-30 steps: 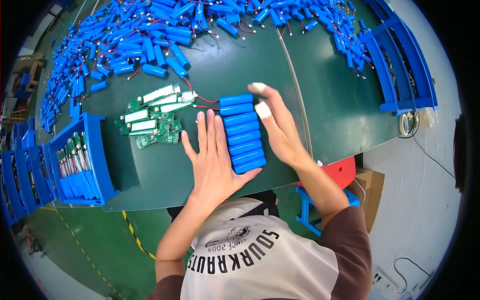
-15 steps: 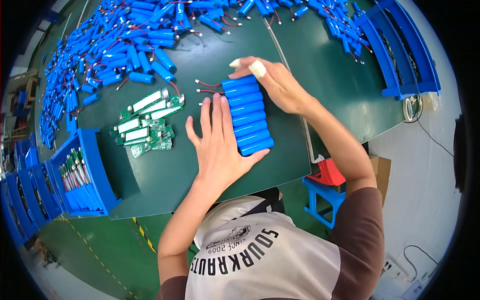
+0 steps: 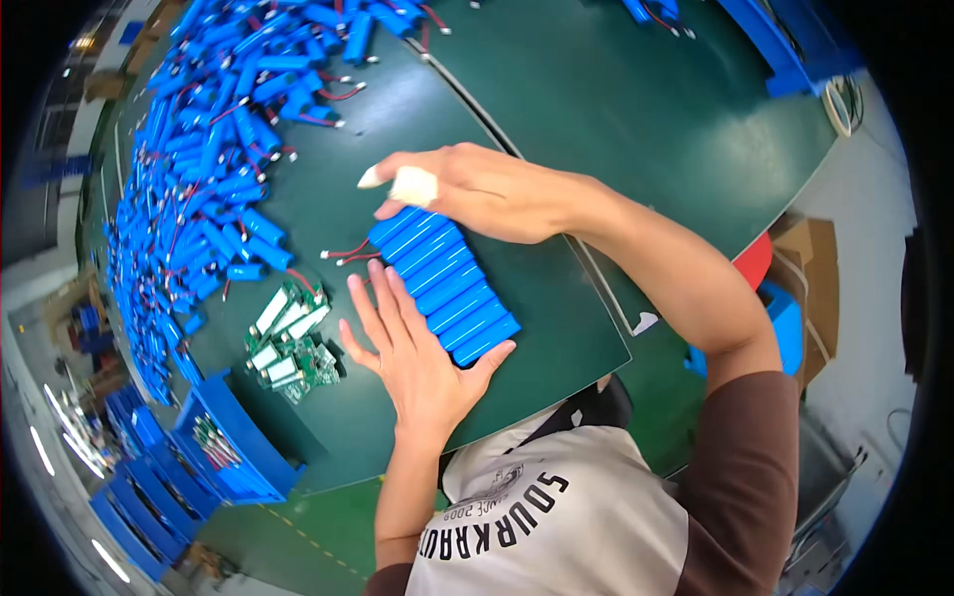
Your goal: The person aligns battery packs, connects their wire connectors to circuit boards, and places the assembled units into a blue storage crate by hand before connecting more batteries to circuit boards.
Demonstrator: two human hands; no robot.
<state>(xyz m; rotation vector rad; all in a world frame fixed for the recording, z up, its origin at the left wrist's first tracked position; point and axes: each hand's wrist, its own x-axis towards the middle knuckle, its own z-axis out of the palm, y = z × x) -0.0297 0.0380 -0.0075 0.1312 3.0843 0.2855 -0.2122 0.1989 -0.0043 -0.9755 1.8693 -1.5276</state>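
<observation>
One green table [image 3: 646,179] is being topped by a row of glossy blue cylinders [image 3: 447,288], being flanked by a wide-spread left hand [image 3: 417,372] and capped by a right hand [image 3: 497,194] whose grip cannot be told; dark shirt lettering [image 3: 485,537] is being displayed.

I count one left hand [image 3: 412,372], one right hand [image 3: 497,189] and two white finger wraps [image 3: 413,186]. There are seven or eight blue cells [image 3: 442,283] in one row, at least five green boards [image 3: 298,326], one tape roll [image 3: 831,111] and one brown box [image 3: 815,268].
</observation>
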